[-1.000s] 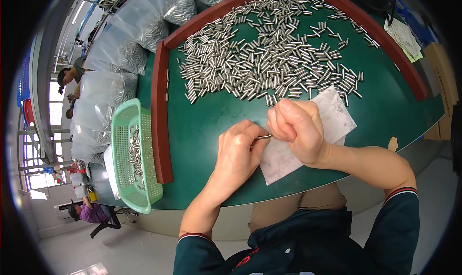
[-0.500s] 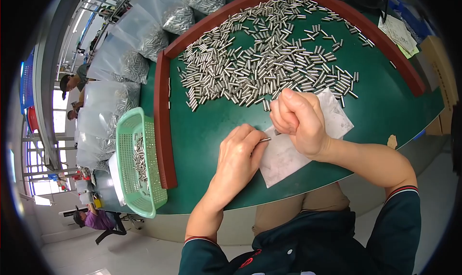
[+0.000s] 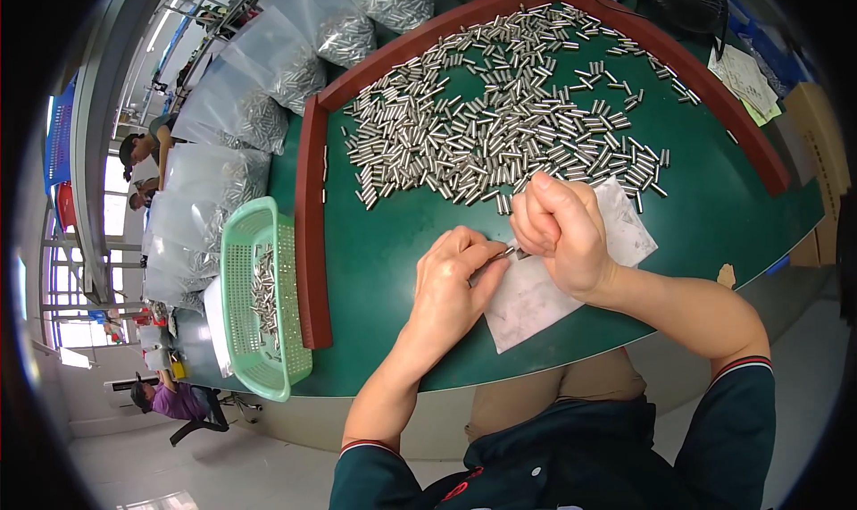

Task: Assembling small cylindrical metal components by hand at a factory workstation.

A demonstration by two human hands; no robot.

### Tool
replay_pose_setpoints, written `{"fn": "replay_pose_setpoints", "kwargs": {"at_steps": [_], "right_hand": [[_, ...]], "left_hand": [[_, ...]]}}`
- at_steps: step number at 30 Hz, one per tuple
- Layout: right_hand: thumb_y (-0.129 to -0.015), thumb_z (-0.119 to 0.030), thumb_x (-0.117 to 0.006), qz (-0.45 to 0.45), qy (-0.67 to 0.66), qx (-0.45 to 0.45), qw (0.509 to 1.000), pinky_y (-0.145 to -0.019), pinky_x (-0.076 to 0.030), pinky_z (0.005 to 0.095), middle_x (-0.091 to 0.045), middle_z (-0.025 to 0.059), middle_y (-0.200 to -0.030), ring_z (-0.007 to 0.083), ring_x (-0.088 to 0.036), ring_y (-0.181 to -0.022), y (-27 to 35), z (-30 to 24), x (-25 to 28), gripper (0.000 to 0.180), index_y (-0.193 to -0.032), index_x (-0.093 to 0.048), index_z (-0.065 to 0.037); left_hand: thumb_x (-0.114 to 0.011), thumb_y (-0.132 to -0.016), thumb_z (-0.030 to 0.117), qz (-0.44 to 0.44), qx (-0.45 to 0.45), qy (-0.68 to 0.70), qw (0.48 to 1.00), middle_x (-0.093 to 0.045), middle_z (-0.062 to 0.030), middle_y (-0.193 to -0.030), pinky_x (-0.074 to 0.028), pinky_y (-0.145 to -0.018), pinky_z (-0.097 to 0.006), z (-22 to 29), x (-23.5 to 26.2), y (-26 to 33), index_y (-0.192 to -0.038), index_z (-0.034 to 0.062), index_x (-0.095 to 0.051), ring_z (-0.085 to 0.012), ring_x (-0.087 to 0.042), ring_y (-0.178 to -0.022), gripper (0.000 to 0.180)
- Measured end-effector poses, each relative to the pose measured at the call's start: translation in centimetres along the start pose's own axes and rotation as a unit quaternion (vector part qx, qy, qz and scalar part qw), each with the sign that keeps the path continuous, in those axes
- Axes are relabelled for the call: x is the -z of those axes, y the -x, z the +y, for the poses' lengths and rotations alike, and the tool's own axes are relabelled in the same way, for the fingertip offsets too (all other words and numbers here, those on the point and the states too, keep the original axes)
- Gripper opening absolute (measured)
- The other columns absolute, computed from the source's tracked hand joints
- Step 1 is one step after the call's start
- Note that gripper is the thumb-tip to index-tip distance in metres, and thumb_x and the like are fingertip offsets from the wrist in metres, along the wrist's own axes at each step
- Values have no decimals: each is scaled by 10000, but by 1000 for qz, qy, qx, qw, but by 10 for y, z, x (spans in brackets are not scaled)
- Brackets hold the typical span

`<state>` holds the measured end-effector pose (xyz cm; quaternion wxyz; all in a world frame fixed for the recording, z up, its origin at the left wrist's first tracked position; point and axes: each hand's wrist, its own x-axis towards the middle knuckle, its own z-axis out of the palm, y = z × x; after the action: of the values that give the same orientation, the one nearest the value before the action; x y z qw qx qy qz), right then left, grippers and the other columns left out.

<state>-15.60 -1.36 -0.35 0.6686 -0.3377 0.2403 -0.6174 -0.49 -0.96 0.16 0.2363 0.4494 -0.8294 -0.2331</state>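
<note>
Across the green table [image 3: 402, 229], loose metal pins [image 3: 473, 139] spread inside a red-brown rail [image 3: 314, 233]. Remotely, I see the left hand [image 3: 449, 282], fingers clamped on one short pin [image 3: 509, 252] by white paper [image 3: 536, 309]; the right hand [image 3: 566, 233] curls closed beside it, contents I cannot tell.

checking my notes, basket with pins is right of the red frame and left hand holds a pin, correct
Wrong side: the head view shows the basket with pins left of the red frame; the left hand does hold a pin.
</note>
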Motion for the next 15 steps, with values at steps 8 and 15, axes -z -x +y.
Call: {"fn": "replay_pose_setpoints", "kwargs": {"at_steps": [8,15], "right_hand": [[-880,-205,-352,6,0,5,1000,-386,-204,214,-296,-8,-458,61,-238,-412,-2,-3,-1,410,-497,-276,-80],[-888,-219,-334,4,-19,-4,1000,-376,-188,221,-298,3,-436,68,-224,-389,-1,-1,1,430,-486,-275,-81]], "left_hand": [[-623,-663,-2,34,-49,-34,998,-534,-67,-708,-414,-538,-270,-2,-4,-5,-787,2,-602,-171,-507,-612,126],[-505,-849,145,-45,243,582,775,-588,-89,-808,-443,-583,-197,-27,17,-7,-939,-11,-542,-83,-513,-627,183]]}}
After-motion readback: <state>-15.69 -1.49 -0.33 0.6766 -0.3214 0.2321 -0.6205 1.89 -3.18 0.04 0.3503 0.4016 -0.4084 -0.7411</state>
